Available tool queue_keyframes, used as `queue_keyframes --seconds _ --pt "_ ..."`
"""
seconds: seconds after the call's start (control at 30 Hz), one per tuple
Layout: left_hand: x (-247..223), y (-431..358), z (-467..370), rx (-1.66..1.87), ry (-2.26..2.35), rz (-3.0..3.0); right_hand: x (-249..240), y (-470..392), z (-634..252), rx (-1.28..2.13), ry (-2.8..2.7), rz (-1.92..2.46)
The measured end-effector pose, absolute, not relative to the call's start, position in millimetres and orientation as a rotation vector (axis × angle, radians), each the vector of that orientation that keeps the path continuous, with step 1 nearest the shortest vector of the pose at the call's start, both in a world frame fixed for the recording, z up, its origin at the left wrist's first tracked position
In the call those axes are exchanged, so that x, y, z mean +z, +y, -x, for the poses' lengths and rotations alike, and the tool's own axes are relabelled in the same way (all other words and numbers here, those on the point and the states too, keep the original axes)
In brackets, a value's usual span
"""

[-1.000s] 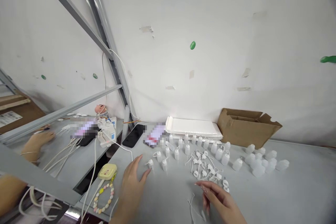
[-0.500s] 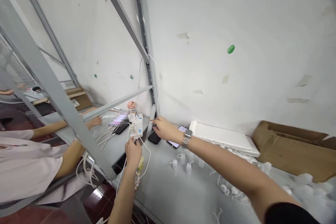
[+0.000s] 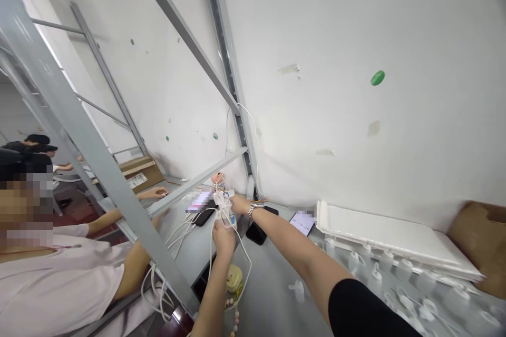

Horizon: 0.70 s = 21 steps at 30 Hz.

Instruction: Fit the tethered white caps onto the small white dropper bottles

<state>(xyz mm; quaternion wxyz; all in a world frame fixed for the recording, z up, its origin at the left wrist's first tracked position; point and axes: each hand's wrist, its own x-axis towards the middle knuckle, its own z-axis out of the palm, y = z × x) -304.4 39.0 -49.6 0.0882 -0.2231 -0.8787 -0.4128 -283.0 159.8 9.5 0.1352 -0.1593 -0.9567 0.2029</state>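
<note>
A white wall (image 3: pixel 316 63) rose behind the hands, and a grey metal frame (image 3: pixel 227 52) slanted up beyond them. The grey bench (image 3: pixel 272 279) spread below and to the right of both. Left of the hands, past a frame post, sat a co-worker in a pale top (image 3: pixel 67 284). Well to their right lay a stack of white packets (image 3: pixel 387 234), with a brown cardboard box (image 3: pixel 482 247) farther out. The power strip (image 3: pixel 228 217), crowded with white plugs, was right at the hands: the left hand (image 3: pixel 224 239) had its fingers bent at the near end, the right hand (image 3: pixel 240 204) reached to the far side beside the plugs. Whether either gripped anything could not be told, the fingertips being hidden. A black phone (image 3: pixel 256 233) lay just right of the left hand, partly beneath the right forearm. A yellow case (image 3: pixel 234 278) sat beside the left forearm. Small white bottles (image 3: pixel 299 292) stood farther right
</note>
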Motion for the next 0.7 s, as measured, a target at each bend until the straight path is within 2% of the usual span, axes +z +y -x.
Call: queue_keyframes --seconds 0.33,0.7 --pt "-62.2 65.9 315.7 -1.331 -2.468 0.696 -6.3 173.9 302.9 0.658 -2.810 0.462" --pt "-66.5 67.3 321.0 -1.279 -2.509 0.724 -11.4 171.3 302.8 0.614 -2.787 0.423"
